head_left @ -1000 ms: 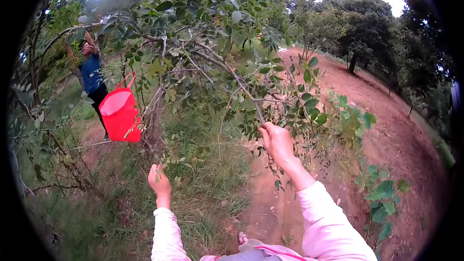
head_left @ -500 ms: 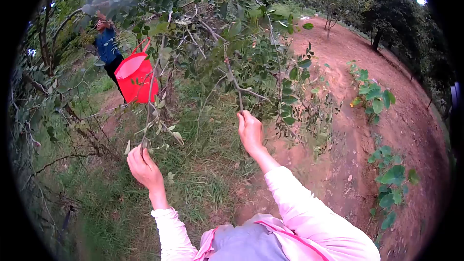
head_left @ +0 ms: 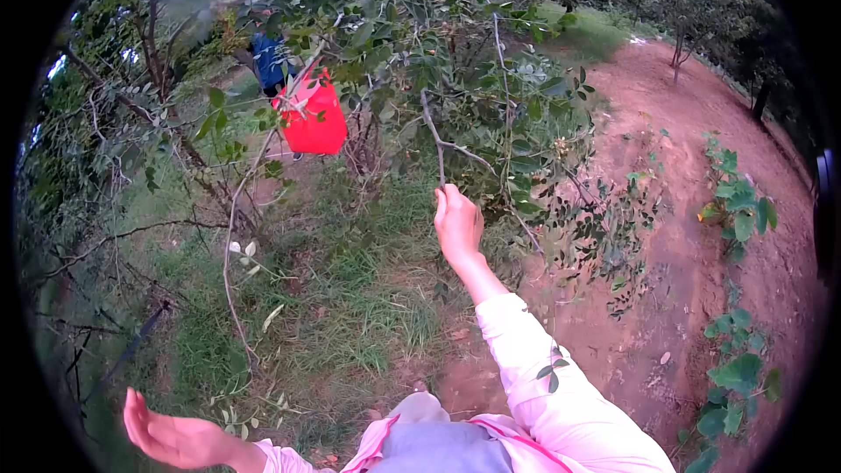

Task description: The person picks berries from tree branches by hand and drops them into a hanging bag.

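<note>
My right hand (head_left: 459, 226) is closed around the lower end of a thin grey branch (head_left: 436, 140), which forks above my fingers and runs up into green leaves. At the lower left, my left hand (head_left: 175, 440) holds nothing, its palm turned up and fingers spread. The nearest thing to it is a slender drooping twig (head_left: 229, 271) with a few pale leaves, apart from the hand. A red bag (head_left: 317, 123) hangs among the branches at upper left; its top is partly hidden by twigs.
A person in a blue top (head_left: 270, 61) stands behind the bag, mostly screened by foliage. Bare dark twigs (head_left: 131, 229) reach in from the left. Grass (head_left: 350, 298) covers the ground ahead; leafy vines (head_left: 736, 377) grow along the reddish dirt (head_left: 631, 333) at right.
My left hand has let go of the twig it held and dropped down to the lower left, opening. My right hand keeps its branch. The scene has shifted rightward in view.
</note>
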### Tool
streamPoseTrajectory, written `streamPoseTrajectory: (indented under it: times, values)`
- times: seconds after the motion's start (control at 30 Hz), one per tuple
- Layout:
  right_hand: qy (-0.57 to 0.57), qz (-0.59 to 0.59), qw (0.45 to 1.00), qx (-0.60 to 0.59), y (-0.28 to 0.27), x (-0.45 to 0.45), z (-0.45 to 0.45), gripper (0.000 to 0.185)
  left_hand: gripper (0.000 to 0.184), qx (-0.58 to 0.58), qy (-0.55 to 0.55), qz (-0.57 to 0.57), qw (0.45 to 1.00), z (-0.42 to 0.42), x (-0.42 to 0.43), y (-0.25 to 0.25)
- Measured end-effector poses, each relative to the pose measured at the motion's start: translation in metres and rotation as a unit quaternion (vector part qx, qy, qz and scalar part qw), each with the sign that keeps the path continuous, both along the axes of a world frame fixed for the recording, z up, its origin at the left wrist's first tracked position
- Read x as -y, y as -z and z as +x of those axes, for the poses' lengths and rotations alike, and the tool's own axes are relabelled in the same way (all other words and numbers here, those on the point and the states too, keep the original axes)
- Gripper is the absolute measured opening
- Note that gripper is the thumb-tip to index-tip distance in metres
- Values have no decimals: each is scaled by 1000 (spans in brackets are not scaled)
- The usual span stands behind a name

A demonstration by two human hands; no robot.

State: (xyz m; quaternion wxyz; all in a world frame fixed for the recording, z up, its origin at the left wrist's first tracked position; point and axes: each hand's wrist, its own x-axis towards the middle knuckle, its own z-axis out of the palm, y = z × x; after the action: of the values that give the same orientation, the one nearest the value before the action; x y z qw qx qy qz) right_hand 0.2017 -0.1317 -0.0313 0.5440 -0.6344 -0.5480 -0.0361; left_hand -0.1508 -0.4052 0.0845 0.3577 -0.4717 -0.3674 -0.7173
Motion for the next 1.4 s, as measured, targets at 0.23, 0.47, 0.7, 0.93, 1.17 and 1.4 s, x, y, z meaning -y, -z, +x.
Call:
streamPoseTrajectory:
  times: [0.23, 0.47, 0.7, 0.93, 1.17, 1.4]
  values:
    - [-21, -2, 1000, 0, -4, 7, 6, 17, 16, -210, -320, -61, 922, 59, 101, 54]
    - [-31, 5, 999, -17, -6, 19, 2, 17, 12, -155, 79, -499, 849, 106, 78, 161]
    - [-13, 29, 999, 15, -13, 23, 2, 18, 24, 14, 346, -434, 832, 181, -109, 128]
    - [-26, -32, 999, 14, -21, 31, -13, 19, 38, 45, 414, -437, 797, 245, -257, 87]
    - [-28, -16, 999, -8, -21, 30, -22, 19, 30, 96, 579, -490, 644, 255, -305, 70]
    - [-25, 23, 999, -42, -12, 16, -38, 19, 23, 70, 624, -487, 607, 246, -330, 87]
